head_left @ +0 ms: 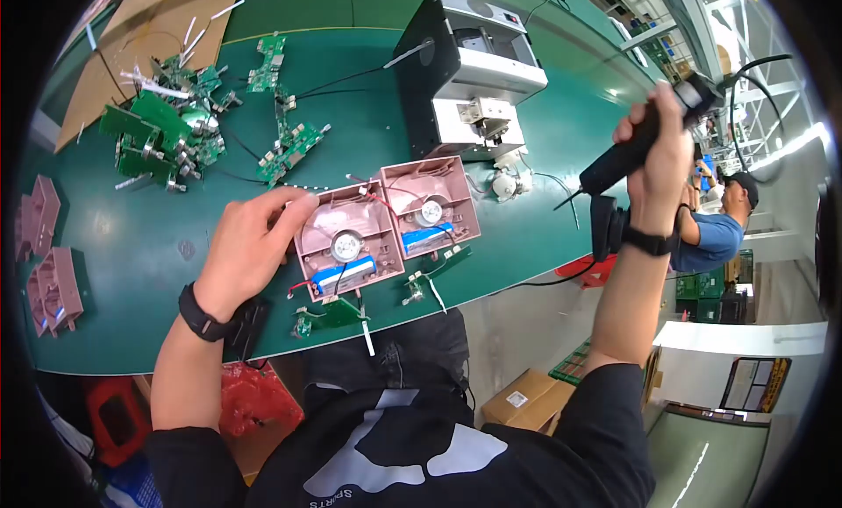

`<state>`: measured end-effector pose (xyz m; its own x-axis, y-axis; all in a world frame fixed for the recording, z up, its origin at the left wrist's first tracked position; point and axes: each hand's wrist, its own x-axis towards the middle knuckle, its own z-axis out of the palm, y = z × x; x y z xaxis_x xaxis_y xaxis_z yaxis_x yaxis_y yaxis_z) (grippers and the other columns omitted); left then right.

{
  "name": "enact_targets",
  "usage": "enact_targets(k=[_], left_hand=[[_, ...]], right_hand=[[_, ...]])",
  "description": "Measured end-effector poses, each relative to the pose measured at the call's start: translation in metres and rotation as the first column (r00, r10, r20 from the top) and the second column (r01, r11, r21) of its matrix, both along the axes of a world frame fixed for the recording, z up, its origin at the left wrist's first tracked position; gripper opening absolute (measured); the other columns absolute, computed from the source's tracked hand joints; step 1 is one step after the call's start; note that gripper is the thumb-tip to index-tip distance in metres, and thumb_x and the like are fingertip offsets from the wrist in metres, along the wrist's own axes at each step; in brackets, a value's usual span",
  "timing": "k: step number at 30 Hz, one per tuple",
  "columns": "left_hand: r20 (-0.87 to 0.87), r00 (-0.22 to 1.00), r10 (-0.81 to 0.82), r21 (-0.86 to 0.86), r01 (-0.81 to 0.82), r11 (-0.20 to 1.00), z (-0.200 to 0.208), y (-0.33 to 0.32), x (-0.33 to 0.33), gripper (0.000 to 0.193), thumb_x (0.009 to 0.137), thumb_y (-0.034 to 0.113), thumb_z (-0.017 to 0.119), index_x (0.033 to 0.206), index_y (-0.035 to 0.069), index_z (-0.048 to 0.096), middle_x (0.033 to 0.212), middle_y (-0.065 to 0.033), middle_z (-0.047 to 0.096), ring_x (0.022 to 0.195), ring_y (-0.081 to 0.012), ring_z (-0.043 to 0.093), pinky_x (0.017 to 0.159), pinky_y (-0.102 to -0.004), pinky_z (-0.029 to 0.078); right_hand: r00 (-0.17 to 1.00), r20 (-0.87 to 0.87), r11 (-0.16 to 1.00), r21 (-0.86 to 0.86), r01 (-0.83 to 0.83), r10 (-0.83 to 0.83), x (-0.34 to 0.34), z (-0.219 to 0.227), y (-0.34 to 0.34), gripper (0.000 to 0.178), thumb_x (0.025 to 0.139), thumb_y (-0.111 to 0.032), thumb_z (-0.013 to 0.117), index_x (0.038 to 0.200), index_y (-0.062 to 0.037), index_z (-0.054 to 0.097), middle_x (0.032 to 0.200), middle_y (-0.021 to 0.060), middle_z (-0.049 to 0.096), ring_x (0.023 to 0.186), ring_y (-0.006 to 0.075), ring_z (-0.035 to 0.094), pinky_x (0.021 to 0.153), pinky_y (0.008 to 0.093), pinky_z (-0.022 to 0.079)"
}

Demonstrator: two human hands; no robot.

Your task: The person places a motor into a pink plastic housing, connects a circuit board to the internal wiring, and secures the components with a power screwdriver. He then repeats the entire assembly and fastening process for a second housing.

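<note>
Two pink plastic housings lie side by side on the green table, the left housing (326,220) and the right housing (467,211). Each holds a blue battery cell (345,275) and a round silver part (346,246). My left hand (250,245) grips the left housing at its left wall, thumb along the upper corner, some fingertips hidden. Raised at the right, my right hand (664,153) is wrapped round a black electric screwdriver (619,161), its bit pointing down-left, apart from the housings. Wired green circuit boards (338,313) lie at the housings' near side.
Behind the housings stands a black-and-grey benchtop machine (465,78). Piled circuit boards (162,131) occupy the far left, near a cardboard sheet (132,34). More pink housings (54,289) sit at the left edge. A co-worker (724,218) is at the right; a cardboard box (526,401) stands below.
</note>
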<state>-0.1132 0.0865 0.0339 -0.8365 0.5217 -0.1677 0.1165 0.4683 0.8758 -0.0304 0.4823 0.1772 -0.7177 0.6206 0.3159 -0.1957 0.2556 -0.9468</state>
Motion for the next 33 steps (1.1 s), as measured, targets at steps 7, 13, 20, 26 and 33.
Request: enact_targets(k=[7,13,20,26,33], left_hand=[[0.159,0.987,-0.036,-0.001,0.036,0.999,0.005,-0.001,-0.010,0.034,0.104,0.028,0.061,0.121,0.000,0.072,0.077,-0.0053,0.070,0.056,-0.0109,0.062,0.048,-0.0270,0.047],[0.274,0.960,-0.065,0.020,0.061,0.998,0.000,-0.007,-0.020,0.033,0.105,0.021,0.058,0.130,0.003,0.069,0.071,-0.0010,0.065,0.056,-0.0085,0.062,0.046,-0.0231,0.046],[0.264,0.958,-0.112,0.049,0.102,0.994,-0.008,-0.011,-0.023,0.035,0.105,0.019,0.056,0.133,0.002,0.067,0.067,-0.0006,0.063,0.056,-0.0083,0.062,0.046,-0.0222,0.046],[0.284,0.955,-0.087,0.042,0.078,0.996,-0.005,-0.016,-0.022,0.036,0.105,0.020,0.055,0.133,0.001,0.066,0.067,-0.0009,0.063,0.056,-0.0089,0.063,0.046,-0.0221,0.047],[0.306,0.942,-0.140,0.059,0.128,0.990,-0.012,-0.019,-0.025,0.044,0.107,0.035,0.055,0.135,0.001,0.064,0.097,-0.0038,0.069,0.063,-0.0063,0.061,0.048,-0.0197,0.048]], right_hand=[[0.922,0.385,0.984,-0.143,0.107,-0.044,-0.033,-0.071,0.111,0.035,0.097,-0.027,0.076,0.116,-0.0034,0.059,0.086,0.0067,0.062,0.073,0.0193,0.063,0.067,0.0316,0.053],[0.782,0.611,0.992,-0.105,-0.073,0.123,-0.040,-0.123,0.151,0.049,0.095,-0.018,0.075,0.137,-0.0013,0.056,0.107,0.0101,0.069,0.095,0.0205,0.068,0.085,0.0351,0.056],[0.789,0.607,0.970,0.118,-0.213,0.099,-0.034,-0.130,0.129,0.062,0.095,-0.013,0.073,0.152,-0.0032,0.048,0.115,0.0114,0.070,0.100,0.0196,0.068,0.090,0.0339,0.054],[0.913,0.408,0.638,0.706,-0.308,-0.011,0.027,-0.080,0.007,0.032,0.089,-0.006,0.076,0.120,-0.0018,0.072,0.095,0.0075,0.073,0.083,0.0152,0.066,0.075,0.0305,0.054],[0.693,0.611,0.295,0.630,-0.718,0.382,0.043,-0.089,-0.063,0.040,0.070,-0.010,0.088,0.106,-0.0041,0.073,0.104,0.0071,0.070,0.075,0.0213,0.064,0.060,0.0319,0.052]])
